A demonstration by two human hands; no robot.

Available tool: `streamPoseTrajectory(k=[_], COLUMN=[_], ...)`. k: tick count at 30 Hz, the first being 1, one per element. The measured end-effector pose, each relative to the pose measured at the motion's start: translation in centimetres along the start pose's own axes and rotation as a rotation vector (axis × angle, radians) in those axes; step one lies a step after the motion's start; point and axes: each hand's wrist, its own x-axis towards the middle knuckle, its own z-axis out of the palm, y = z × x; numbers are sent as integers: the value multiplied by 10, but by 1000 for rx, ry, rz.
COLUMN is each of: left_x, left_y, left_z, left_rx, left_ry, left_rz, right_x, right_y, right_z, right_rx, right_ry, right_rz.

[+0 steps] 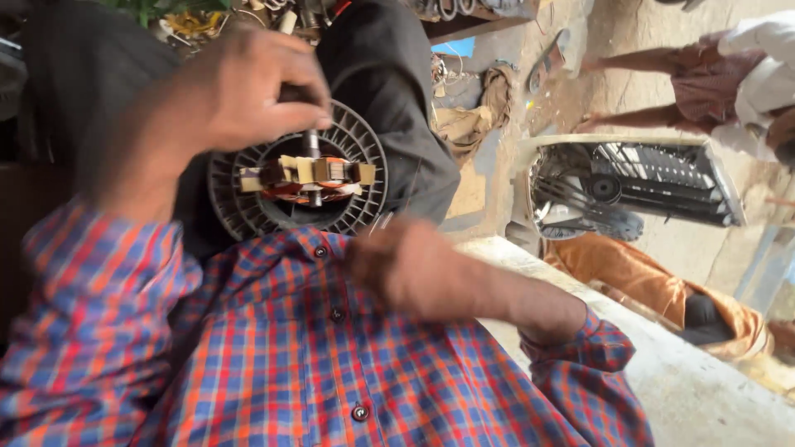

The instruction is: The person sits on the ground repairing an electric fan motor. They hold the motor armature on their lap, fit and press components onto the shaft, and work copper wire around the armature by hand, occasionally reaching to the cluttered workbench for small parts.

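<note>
Steel shaft [312,142] stands upright through the motor [298,174], my left hand [248,87] clamped on its top. My right hand [406,265], blurred just below, grip unreadable.

You sit in an open-air repair workshop: a dismantled fan motor [302,174], tangled wire scraps [195,21], and a cooler casing [638,186] on dusty ground.
</note>
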Motion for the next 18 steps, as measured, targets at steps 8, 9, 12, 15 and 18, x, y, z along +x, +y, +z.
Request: streamPoseTrajectory(k=[8, 9, 12, 15, 18], left_x=[-81, -93, -102, -73, -25], left_y=[74, 72, 73, 75, 56], left_z=[39, 47, 56, 46, 34], left_rx=[66, 107, 338, 48, -431], left_ry=[126, 186, 263, 488, 466], left_rz=[131, 90, 53, -55, -227], right_x=[46, 47, 53, 44, 29], right_y=[23, 48, 125, 159, 143], right_z=[-62, -61, -26, -5, -23], right_rx=[198, 173, 116, 222, 422], right_ry=[92, 217, 427, 488, 694], right_rz=[397, 150, 98, 574, 553])
